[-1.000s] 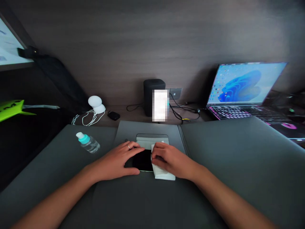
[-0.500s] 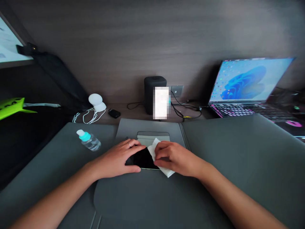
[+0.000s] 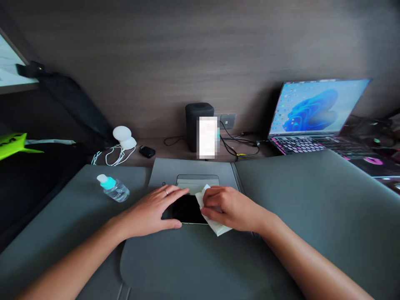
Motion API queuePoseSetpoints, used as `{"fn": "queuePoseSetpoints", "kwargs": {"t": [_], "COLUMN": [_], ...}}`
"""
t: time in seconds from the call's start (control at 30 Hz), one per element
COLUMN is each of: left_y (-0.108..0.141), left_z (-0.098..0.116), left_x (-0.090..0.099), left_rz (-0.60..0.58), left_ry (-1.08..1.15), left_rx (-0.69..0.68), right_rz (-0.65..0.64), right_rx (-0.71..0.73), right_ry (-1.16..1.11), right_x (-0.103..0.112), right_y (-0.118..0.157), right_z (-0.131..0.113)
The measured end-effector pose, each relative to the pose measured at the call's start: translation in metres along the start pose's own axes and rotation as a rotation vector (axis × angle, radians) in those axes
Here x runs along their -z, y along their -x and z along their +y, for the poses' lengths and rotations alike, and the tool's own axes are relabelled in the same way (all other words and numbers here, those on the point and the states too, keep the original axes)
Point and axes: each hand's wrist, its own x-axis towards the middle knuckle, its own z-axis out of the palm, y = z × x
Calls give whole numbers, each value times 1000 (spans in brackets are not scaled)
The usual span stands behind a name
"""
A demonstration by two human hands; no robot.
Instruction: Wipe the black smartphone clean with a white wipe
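A dark phone [image 3: 188, 209] lies flat and sideways on the grey mat, its screen facing up. My left hand [image 3: 153, 210] holds the phone's left end, with the thumb at the near edge and the fingers along the far edge. A folded white tissue [image 3: 218, 228] is pinched in my right hand [image 3: 226, 207] and rests over the right end of the phone, hiding that end. To the left, a clear spray bottle [image 3: 115, 189] with a turquoise collar lies on its side.
Behind the mat [image 3: 312, 200] stand a black speaker [image 3: 192, 125], a blurred-out white object [image 3: 206, 137] and black cables [image 3: 246, 153]. An open laptop [image 3: 318, 108] is at the right. A white camera-like device [image 3: 123, 136] and a small black object [image 3: 147, 151] sit at the back left.
The whole view has shifted slightly, so the background sits a little further left and lower. My right hand and the tissue have moved slightly right relative to the phone. My left hand keeps its hold.
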Motion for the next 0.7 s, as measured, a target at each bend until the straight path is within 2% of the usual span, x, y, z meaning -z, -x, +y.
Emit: {"fn": "queuePoseSetpoints", "kwargs": {"t": [0.7], "left_y": [0], "left_z": [0], "left_x": [0], "left_rz": [1], "left_ry": [14], "left_rx": [-12], "right_rz": [-11], "right_rx": [-12], "right_ry": [26], "right_x": [4], "right_y": [0], "right_z": [-2]}}
